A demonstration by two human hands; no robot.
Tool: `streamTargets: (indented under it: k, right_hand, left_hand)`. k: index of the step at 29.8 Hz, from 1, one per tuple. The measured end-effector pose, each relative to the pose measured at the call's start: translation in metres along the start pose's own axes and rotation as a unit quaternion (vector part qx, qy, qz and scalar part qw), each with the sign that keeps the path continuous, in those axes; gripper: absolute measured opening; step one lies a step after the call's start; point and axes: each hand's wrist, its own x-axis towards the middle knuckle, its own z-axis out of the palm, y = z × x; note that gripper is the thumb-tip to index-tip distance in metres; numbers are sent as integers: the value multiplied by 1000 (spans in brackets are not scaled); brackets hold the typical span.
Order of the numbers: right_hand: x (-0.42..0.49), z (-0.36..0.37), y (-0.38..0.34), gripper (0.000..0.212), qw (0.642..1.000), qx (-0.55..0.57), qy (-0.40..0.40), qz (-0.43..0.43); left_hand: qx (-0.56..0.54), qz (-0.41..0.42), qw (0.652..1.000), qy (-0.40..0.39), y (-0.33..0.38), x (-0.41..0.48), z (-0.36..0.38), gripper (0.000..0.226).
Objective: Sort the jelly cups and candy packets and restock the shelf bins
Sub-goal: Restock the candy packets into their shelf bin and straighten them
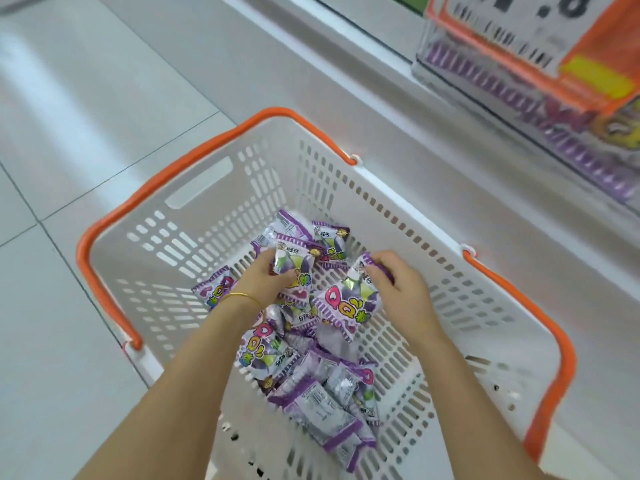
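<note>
Both my hands are down inside a white basket (207, 188) with orange handles, standing on the floor. My left hand (266, 277), a gold bangle on its wrist, grips a purple candy packet (294, 263) by its lower edge. My right hand (398, 289) pinches the top corner of another purple packet (349, 303) printed with pink letters. Several more purple packets (318, 400) lie loose on the basket's bottom, some face down. No jelly cups show.
The shelf's white base (398, 98) runs along the right of the basket. Above at top right, a clear shelf bin (502, 81) holds purple packets behind an orange price tag (554, 36). Pale tiled floor (86, 98) lies to the left.
</note>
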Motion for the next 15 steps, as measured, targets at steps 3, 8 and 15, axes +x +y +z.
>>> streamTargets:
  k: [3, 8, 15]
  right_hand:
    - [13, 8, -12, 14, 999, -15, -39, -31]
    - [24, 40, -17, 4, 998, 48, 28, -19]
    - [-3, 55, 78, 66, 936, -302, -100, 153]
  left_hand:
    - [-69, -47, 993, -83, 10, -9, 8, 28]
    - [-3, -45, 990, -137, 8, -9, 13, 31]
    - [-73, -49, 996, 18, -5, -1, -3, 80]
